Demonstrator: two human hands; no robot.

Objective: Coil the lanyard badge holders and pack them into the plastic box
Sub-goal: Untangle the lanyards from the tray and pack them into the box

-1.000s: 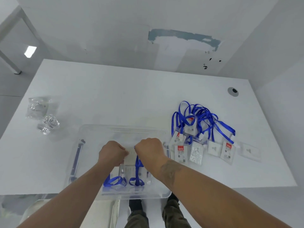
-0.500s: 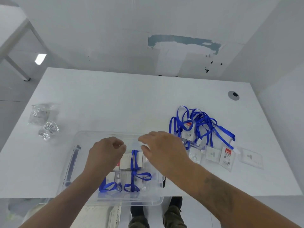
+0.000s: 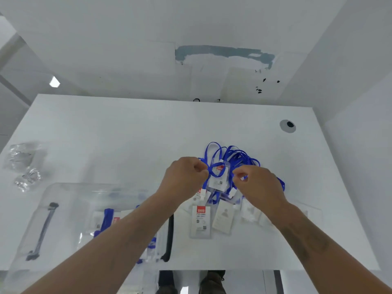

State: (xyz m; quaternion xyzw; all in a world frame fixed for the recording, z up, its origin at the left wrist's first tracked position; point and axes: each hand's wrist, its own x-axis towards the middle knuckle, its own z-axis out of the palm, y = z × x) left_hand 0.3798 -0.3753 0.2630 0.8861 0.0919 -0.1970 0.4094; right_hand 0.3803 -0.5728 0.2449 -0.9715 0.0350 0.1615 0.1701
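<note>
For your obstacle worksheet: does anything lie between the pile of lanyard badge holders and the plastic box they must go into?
Nothing visible does. The pile of lanyard badge holders sits right of the plastic box, which is open-topped; only bare table and the person's left forearm lie between.

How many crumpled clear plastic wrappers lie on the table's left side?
2. One crumpled wrapper lies near the table's left edge; the second wrapper sits just in front of it, beside the plastic box's far left corner. None appears hidden.
</note>
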